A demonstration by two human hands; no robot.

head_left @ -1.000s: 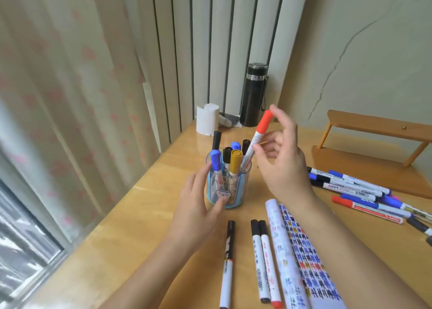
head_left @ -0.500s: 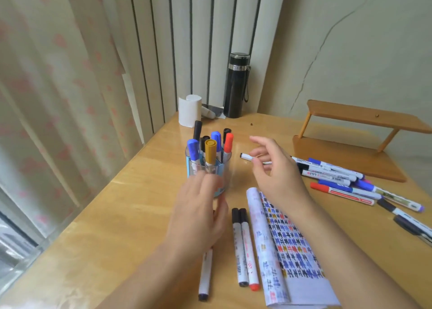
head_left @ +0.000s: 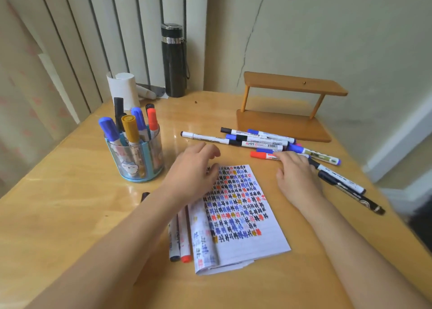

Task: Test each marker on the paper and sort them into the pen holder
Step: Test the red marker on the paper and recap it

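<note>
Honey-yellow wooden table (head_left: pixel 70 203) with a glossy sheen. At far left on it, a clear pen holder (head_left: pixel 140 168) with pale blue trim and a printed cartoon figure; the markers in it show a blue cap (head_left: pixel 108 127), a mustard-yellow cap (head_left: pixel 129 125), a red cap (head_left: pixel 152 119) and a black cap (head_left: pixel 118 105). In the middle, white paper (head_left: pixel 236 210) covered in rows of small hash marks in black, blue, red and a few yellow. At right, loose markers (head_left: pixel 257 142) with white barrels and black, blue or red caps. Far behind, a black flask (head_left: pixel 174 60) with a silver band, a white paper roll (head_left: pixel 125 88) and a brown wooden shelf (head_left: pixel 292 91). Cream curtain (head_left: pixel 23 86) with faint pink blotches at left; beige wall (head_left: pixel 327 28)
</note>
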